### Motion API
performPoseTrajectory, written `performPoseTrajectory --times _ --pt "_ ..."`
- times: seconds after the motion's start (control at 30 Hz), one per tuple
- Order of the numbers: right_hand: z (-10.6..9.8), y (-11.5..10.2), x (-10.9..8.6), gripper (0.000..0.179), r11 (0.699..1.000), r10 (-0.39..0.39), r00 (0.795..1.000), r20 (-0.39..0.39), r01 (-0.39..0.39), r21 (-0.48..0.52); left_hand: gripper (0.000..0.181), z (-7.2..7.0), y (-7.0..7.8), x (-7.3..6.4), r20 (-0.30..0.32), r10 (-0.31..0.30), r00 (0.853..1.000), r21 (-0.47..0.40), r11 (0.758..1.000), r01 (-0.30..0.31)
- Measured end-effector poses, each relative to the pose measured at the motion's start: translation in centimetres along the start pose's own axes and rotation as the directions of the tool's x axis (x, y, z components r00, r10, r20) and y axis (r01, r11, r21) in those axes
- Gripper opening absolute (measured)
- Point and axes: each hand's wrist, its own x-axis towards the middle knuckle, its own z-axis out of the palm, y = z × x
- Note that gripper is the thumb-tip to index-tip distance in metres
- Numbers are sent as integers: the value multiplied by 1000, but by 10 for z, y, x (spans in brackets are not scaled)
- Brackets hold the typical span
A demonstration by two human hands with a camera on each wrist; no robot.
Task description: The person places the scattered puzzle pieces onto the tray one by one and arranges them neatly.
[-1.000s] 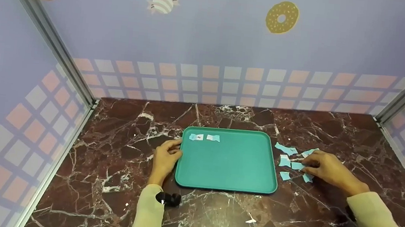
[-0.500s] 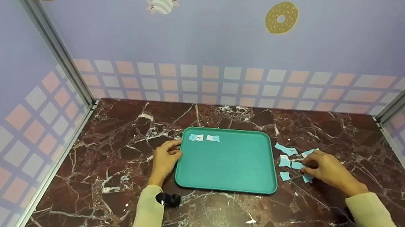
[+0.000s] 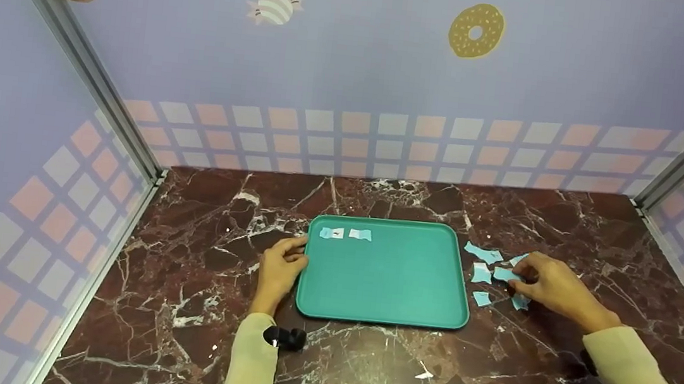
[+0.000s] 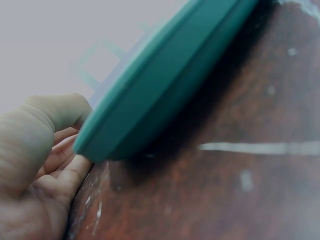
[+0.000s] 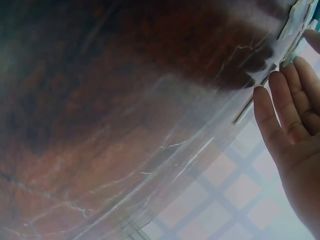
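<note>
At the left edge of a green tray, my left hand holds the rim, thumb on one side and fingers on the other. My right hand pinches a light-blue puzzle piece, slightly raised at the right of the tray. Around it on the tabletop lie more blue pieces, among them a long one, a blue-and-white one and a small one. Others are partly covered by the right hand. On the tray, near its top left corner, sit two puzzle pieces with a gap between them.
The dark red marbled tabletop meets a lilac back wall printed with checks and sweets. Side panels stand left and right. A small white scrap lies in front of the tray.
The blue piece in my right fingers has lifted and tilted slightly, away from the piece beside it. My left hand and the tray have stayed in place.
</note>
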Motion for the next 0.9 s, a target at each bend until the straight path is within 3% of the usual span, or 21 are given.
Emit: performPoseTrajectory --times 0.23,0.4,0.57,0.9 --pt "-2 -8 4 21 999 5 998 -68 -1 47 39 -1 0 -1 13 -1 1000 -6 1000 1" --pt "1 -14 11 19 996 -69 988 -135 76 41 39 -1 -1 0 3 3 1000 9 1000 -3" --pt "6 -19 20 20 985 -169 965 -198 174 6 39 0 -1 0 -3 -3 1000 13 1000 3" --pt "11 -37 35 18 980 -188 965 -184 197 35 39 0 -1 1 -7 2 1000 5 1000 -2"
